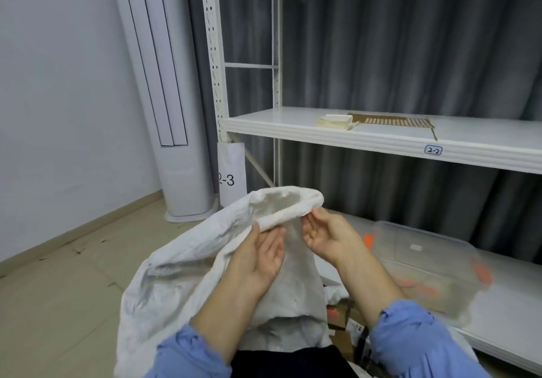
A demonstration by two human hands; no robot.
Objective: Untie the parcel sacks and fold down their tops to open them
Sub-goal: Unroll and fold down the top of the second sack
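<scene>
White woven plastic sack (187,266) untied; rolled rim (289,211) partly folded, more remaining. Left hand (262,256) and right hand (328,238) fingers pinch it.

The room has soft, even light without strong shadows or glare. The wide lens bends the shelf upright (213,54) and the shelf edge (381,140) near the borders. The clear plastic box (425,263) looks blurred.
</scene>
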